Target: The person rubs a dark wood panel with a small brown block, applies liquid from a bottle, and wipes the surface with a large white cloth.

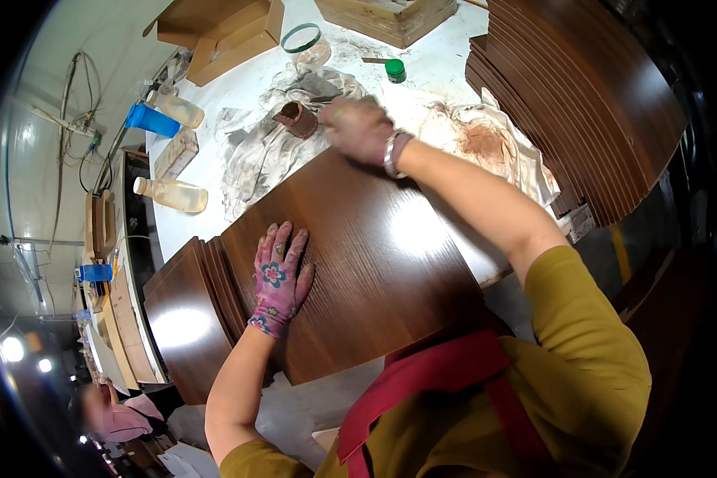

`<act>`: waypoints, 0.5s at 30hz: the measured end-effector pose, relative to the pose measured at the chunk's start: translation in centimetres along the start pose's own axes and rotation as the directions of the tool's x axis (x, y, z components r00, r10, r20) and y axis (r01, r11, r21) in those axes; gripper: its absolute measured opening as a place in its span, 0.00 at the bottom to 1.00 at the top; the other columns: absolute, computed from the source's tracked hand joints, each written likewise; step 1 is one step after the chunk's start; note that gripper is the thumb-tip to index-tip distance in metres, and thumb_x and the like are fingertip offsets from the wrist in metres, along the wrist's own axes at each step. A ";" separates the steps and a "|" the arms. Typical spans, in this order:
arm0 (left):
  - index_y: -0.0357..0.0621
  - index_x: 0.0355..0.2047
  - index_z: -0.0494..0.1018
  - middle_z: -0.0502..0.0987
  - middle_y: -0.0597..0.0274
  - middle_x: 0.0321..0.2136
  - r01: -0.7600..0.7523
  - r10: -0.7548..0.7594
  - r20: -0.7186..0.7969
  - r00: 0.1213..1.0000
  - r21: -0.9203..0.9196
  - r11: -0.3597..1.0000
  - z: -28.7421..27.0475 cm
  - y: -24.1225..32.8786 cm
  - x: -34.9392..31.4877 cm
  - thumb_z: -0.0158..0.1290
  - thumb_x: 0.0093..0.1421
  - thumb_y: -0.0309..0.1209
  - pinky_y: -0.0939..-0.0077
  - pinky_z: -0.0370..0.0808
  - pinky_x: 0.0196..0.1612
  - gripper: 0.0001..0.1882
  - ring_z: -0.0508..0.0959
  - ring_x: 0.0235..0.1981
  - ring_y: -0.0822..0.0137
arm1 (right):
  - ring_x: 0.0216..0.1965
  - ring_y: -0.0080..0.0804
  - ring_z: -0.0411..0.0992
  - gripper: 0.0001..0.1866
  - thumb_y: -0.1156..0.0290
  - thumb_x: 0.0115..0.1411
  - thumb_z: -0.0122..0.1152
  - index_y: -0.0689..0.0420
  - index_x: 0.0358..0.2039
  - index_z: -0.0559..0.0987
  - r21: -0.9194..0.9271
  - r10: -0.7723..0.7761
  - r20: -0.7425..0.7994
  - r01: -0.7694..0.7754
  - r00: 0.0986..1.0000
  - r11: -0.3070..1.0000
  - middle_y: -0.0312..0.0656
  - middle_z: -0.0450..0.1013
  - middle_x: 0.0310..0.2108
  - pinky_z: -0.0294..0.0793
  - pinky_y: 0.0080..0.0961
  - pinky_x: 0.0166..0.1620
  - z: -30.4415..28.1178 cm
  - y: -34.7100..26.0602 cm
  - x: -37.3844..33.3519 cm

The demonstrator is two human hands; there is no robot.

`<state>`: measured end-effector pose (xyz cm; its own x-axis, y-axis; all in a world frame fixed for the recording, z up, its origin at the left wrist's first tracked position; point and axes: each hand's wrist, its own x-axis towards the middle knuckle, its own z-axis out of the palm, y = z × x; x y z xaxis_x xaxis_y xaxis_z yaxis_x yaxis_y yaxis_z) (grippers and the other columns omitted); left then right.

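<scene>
A dark brown wood-grain panel [366, 255] lies slanted in front of me across the near edge of the white table. Spread flat on its left part is my left hand [280, 275], in a pink flowered glove. My right hand [358, 131], gloved and slightly blurred, is curled closed at the panel's far edge; whatever it holds is hidden. Just left of that hand, a brown-stained cup [298, 119] rests on a crumpled grey-white cloth [251, 155]. Another white cloth [498, 147], with a brown stain, lies beyond my right forearm.
Similar panels are stacked at left [185, 323] and in a tall pile at right [589, 103]. Toward the back stand a cardboard box [239, 38], a clear jar [307, 49], a green-lidded jar [395, 70] and a wooden box [390, 24]. Bottles [175, 196] line the left; a person [127, 418] is lower left.
</scene>
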<state>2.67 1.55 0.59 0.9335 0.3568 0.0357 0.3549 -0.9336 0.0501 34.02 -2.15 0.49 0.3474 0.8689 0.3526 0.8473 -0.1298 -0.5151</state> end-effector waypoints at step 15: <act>0.48 0.62 0.65 0.61 0.51 0.64 -0.016 0.013 -0.049 0.999 -0.066 0.998 -0.1 0.1 0.0 0.55 0.56 0.34 0.50 0.51 0.69 0.31 0.57 0.67 0.47 | 0.33 0.51 0.78 0.08 0.72 0.49 0.57 0.56 0.29 0.81 -0.416 0.267 0.142 -0.187 0.953 0.890 0.50 0.78 0.30 0.77 0.42 0.41 -3.0 5.9 0.2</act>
<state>2.64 1.47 0.71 0.9345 0.3457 0.0848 0.3354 -0.9350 0.1151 40.25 -4.17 -0.11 0.5001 0.8615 0.0878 0.8562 -0.4768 -0.1990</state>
